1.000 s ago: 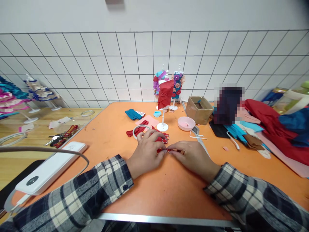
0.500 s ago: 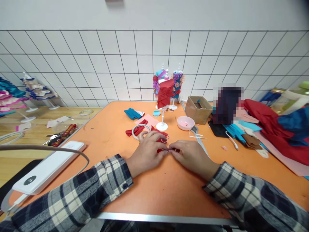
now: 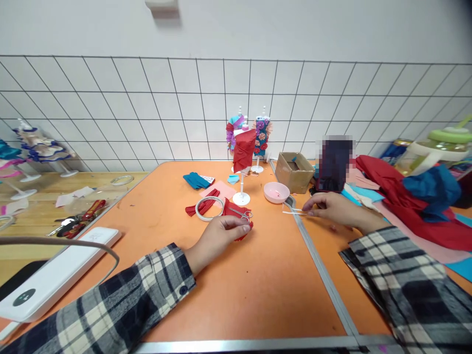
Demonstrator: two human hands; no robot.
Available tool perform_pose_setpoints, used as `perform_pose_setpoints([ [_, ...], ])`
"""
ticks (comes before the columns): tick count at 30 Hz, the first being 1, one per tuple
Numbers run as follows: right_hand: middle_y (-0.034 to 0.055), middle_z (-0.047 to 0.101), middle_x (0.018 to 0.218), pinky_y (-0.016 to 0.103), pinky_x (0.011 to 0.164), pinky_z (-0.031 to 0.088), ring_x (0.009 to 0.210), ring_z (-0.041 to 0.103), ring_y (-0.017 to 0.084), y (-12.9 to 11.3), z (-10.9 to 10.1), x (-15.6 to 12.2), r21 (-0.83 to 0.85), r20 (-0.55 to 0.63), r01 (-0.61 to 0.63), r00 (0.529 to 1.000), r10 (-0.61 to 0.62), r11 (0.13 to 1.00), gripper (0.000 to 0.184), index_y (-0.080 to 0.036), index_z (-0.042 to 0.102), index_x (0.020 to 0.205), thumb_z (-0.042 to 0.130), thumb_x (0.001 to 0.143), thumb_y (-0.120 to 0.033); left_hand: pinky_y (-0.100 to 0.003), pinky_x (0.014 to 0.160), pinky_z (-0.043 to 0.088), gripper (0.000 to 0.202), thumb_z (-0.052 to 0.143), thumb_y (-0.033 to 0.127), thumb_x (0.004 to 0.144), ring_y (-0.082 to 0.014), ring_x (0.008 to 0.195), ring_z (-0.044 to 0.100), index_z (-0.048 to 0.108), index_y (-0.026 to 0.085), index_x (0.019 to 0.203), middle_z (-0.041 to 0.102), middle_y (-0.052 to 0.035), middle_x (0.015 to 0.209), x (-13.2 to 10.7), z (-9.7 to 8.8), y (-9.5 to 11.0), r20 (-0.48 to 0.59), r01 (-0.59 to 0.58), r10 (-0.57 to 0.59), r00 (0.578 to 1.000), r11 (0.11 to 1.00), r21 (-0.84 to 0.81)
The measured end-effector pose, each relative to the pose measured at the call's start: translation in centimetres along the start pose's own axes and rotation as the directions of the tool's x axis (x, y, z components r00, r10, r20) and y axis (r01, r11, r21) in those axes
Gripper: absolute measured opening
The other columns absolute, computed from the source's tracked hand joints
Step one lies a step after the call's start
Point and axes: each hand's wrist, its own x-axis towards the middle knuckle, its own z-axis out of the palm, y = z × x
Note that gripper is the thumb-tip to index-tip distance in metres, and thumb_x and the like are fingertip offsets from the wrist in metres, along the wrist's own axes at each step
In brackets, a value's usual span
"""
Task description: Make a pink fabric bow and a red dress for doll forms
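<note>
My left hand [image 3: 225, 233] is closed, its thumb and fingertips pinching a small piece of red crepe paper [image 3: 251, 224] above the table. Just beyond it lie small scissors [image 3: 244, 214] on red paper [image 3: 229, 208], and a ring-shaped roll of tape [image 3: 198, 210]. My right hand [image 3: 332, 210] is at the right, fingertips together at the end of a thin white stick [image 3: 293, 213] beside the pink bowl [image 3: 276, 192]. A small dress form [image 3: 241, 197] wrapped in a red dress [image 3: 244, 150] stands upright behind the scissors.
Two more dressed forms [image 3: 261, 136] stand at the back by the wall. A cardboard box [image 3: 294, 173], a dark upright screen [image 3: 335, 166] and piled red paper [image 3: 391, 196] lie rightward. A white power bank [image 3: 62, 275] with a cable is at left; folded blue paper [image 3: 196, 180] lies behind.
My right hand has left my left hand and moved right to the white sticks. My left hand stays near the scissors with the red piece. The view has shifted slightly.
</note>
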Motion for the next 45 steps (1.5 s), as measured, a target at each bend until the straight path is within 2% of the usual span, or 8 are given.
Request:
perform_pose_setpoints([
  [3, 0.0037, 0.072, 0.086, 0.024, 0.044, 0.04, 0.057, 0.059, 0.015, 0.0, 0.8, -0.1, -0.023, 0.075, -0.088, 0.993, 0.09, 0.996, 0.022, -0.023, 0.076, 0.089, 0.062, 0.076, -0.035, -0.03, 0.072, 0.048, 0.021, 0.07, 0.037, 0.078, -0.0163, 0.071, 0.062, 0.073, 0.016, 0.081, 0.072, -0.0033, 0.075, 0.1, -0.2, -0.1, -0.001, 0.058, -0.059, 0.998, 0.984, -0.169],
  [14, 0.0029, 0.073, 0.08, 0.028, 0.063, 0.044, 0.073, 0.064, 0.02, 0.5, 2.0, 1.0, -0.234, 0.018, -0.015, 1.0, 0.019, 0.972, 0.013, -0.022, 0.074, 0.076, 0.063, 0.075, -0.028, -0.028, 0.074, 0.046, 0.023, 0.073, 0.036, 0.076, -0.0168, 0.079, 0.065, 0.064, 0.015, 0.075, 0.07, -0.0022, 0.078, 0.1, 0.0, -0.3, -0.035, 0.015, -0.023, 0.999, 0.975, -0.223],
  [18, 0.0042, 0.073, 0.084, 0.028, 0.064, 0.044, 0.075, 0.064, 0.02, -2.7, 2.0, 0.3, -0.017, -0.147, -0.006, 0.989, 0.004, 1.0, 0.017, -0.021, 0.071, 0.077, 0.063, 0.076, -0.035, -0.035, 0.082, 0.051, 0.025, 0.069, 0.038, 0.08, -0.0195, 0.084, 0.07, 0.056, 0.016, 0.079, 0.071, -0.0045, 0.081, -0.1, 0.5, 0.0, 0.019, 0.065, -0.062, 0.998, 0.939, -0.339],
  [22, 0.0066, 0.073, 0.083, 0.023, 0.052, 0.042, 0.066, 0.063, 0.016, -8.5, 4.5, -1.1, 0.539, 0.091, -0.009, 0.995, -0.048, 0.842, 0.028, -0.018, 0.066, 0.081, 0.069, 0.071, -0.044, -0.029, 0.061, 0.054, 0.024, 0.064, 0.039, 0.083, -0.0138, 0.057, 0.065, 0.053, 0.018, 0.081, 0.063, 0.0024, 0.064, -0.4, 1.1, 0.4, -0.009, 0.053, -0.055, 0.998, 0.984, -0.17],
  [29, -0.0007, 0.07, 0.071, 0.017, 0.037, 0.032, 0.039, 0.039, 0.004, -13.3, 9.6, -2.7, 0.84, 0.212, -0.169, 0.977, -0.025, 0.516, 0.042, -0.021, 0.049, 0.087, 0.076, 0.066, -0.046, -0.024, 0.061, 0.047, 0.008, 0.056, 0.02, 0.084, -0.0136, 0.065, 0.062, 0.063, 0.018, 0.08, 0.068, -0.0002, 0.075, -0.5, 1.5, 0.3, -0.043, -0.196, 0.226, 0.973, 0.913, 0.358],
  [34, -0.0021, 0.07, 0.071, 0.016, 0.036, 0.028, 0.038, 0.035, 0.004, -13.3, 9.1, -2.9, 0.832, 0.2, -0.183, 0.979, 0.025, 0.524, 0.054, -0.024, 0.035, 0.084, 0.079, 0.063, -0.047, -0.025, 0.066, 0.047, 0.01, 0.057, 0.019, 0.085, -0.0145, 0.07, 0.063, 0.066, 0.019, 0.082, 0.071, -0.0004, 0.078, -0.5, 1.4, 0.3, -0.054, -0.238, 0.286, 0.957, 0.876, 0.419],
  [39, -0.0015, 0.07, 0.074, 0.016, 0.037, 0.029, 0.042, 0.04, 0.006, -12.9, 8.8, -2.7, 0.814, 0.238, -0.223, 0.97, 0.041, 0.537, 0.055, -0.023, 0.045, 0.101, 0.078, 0.064, -0.046, -0.023, 0.064, 0.046, 0.012, 0.059, 0.023, 0.087, -0.014, 0.069, 0.062, 0.069, 0.019, 0.084, 0.071, -0.0006, 0.078, -0.7, 1.4, 0.5, 0.029, -0.298, 0.315, 0.949, 0.86, 0.413],
  [45, -0.005, 0.061, 0.065, 0.016, 0.036, 0.032, 0.043, 0.04, 0.005, -12.1, 9.5, -2.3, 0.809, 0.223, -0.196, 0.975, 0.02, 0.554, 0.039, -0.019, 0.057, 0.09, 0.078, 0.065, -0.041, -0.023, 0.065, 0.045, 0.012, 0.058, 0.022, 0.088, -0.0142, 0.07, 0.063, 0.07, 0.019, 0.085, 0.072, -0.0013, 0.079, -0.8, 1.0, 0.6, 0.109, -0.35, 0.337, 0.935, 0.834, 0.426],
])
